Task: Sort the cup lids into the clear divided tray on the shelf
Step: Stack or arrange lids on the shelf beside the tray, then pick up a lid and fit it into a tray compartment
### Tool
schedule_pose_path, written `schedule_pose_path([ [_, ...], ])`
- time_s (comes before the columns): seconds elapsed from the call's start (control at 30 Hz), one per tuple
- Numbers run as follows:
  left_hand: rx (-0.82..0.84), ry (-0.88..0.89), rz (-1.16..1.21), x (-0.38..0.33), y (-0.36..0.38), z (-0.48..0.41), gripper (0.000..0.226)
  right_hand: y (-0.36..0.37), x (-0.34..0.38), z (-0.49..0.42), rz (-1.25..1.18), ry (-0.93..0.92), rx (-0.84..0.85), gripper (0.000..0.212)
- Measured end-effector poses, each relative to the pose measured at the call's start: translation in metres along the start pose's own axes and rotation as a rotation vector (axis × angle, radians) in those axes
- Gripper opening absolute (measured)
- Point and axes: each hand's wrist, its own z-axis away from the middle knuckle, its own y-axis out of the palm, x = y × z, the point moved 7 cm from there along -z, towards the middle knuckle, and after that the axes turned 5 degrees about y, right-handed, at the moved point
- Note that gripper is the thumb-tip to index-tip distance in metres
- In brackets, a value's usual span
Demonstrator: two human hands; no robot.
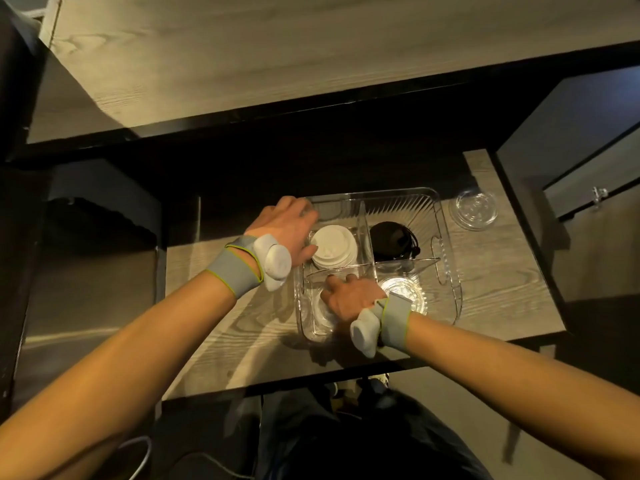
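A grey wood-grain shelf (221,323) lies under both forearms, with a second wood-grain board (242,57) set higher and farther out, beyond a dark gap. On the shelf, directly under the hands, sits the clear divided tray (446,271), its ribbed walls and crossed partitions marking out four compartments. The left hand (287,230) rests at the tray's far-left corner, fingers curled over the rim and down into the far-left compartment, touching the edge of a stack of white lids (334,247) that fills that compartment; whether it grips the rim or a lid cannot be told. The right hand (349,296) reaches down into the near-left compartment with its fingers bent together over clear lids (322,317) lying there; the palm hides the fingertips, so whether they are clamped on a lid cannot be told. Just right of the left hand, past the middle partition, black lids (391,242) lie in the far-right compartment. Just right of the right hand, more clear lids, a flat stack (405,292), sit in the near-right compartment. Well out to the right of both hands, outside the tray and on the shelf near its far-right corner, lies a loose clear lid (473,209). Each wrist carries a grey band (235,275) edged in yellow-green, with a pale sensor pod (275,266) on the back of the hand.
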Motion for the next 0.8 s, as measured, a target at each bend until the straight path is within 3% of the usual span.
schedule_pose_path([
  [0.23,-0.040,0.036,-0.004,-0.024,-0.017,-0.018,0.059,-0.005,-0.007,0.011,-0.018,-0.063,-0.057,0.051],
  [0.47,-0.045,0.104,0.020,-0.073,-0.034,-0.057,0.054,-0.060,-0.062,0.075,-0.364,-0.130,-0.414,0.035],
  [0.63,-0.055,0.183,0.025,-0.130,-0.043,-0.115,0.048,-0.057,-0.183,0.104,-0.503,0.163,-0.479,0.022],
  [0.8,-0.120,0.216,0.028,-0.173,-0.054,-0.172,0.040,-0.008,-0.287,0.098,-0.573,0.472,-0.463,0.031],
])
